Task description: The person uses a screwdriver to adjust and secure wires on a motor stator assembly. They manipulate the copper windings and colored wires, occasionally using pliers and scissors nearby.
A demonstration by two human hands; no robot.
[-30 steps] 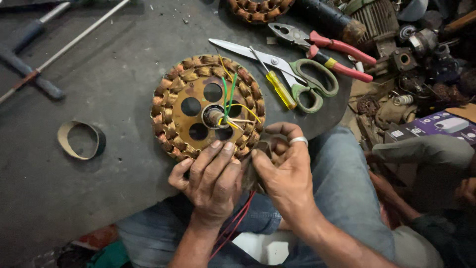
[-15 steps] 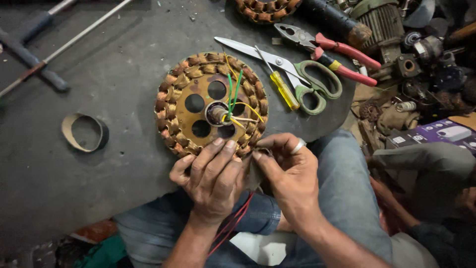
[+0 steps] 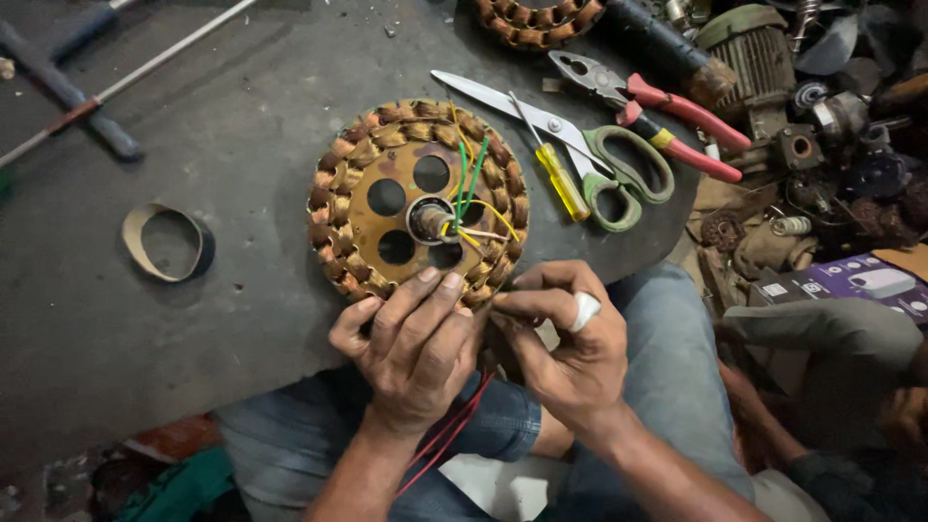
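Table [image 3: 193, 319]: dark and flat, carrying everything.
Motor winding [image 3: 418, 198]: round copper coil disc, centre of table, near edge at 6 o'clock.
Left hand [image 3: 411, 343]: fingers spread, pressing the disc's lower rim; keep it pinned.
Right hand [image 3: 565, 343]: pinching something small at 5 o'clock; work close.
Scissors [image 3: 590, 155]: at 2 o'clock.

Stator [image 3: 418, 198]: copper-coloured wire coils, dull sheen; brassy metal plate, stained.
Leads [image 3: 468, 184]: green and yellow plastic insulation, smooth.
Table [image 3: 242, 126]: dark grey, matt, scuffed.
Scissors [image 3: 580, 145]: bright metal blades, green plastic handles.
Screwdriver [image 3: 556, 174]: glossy yellow plastic grip.
Pliers [image 3: 657, 111]: dull metal, red sleeves.
Tape ring [image 3: 166, 242]: tan, matt.
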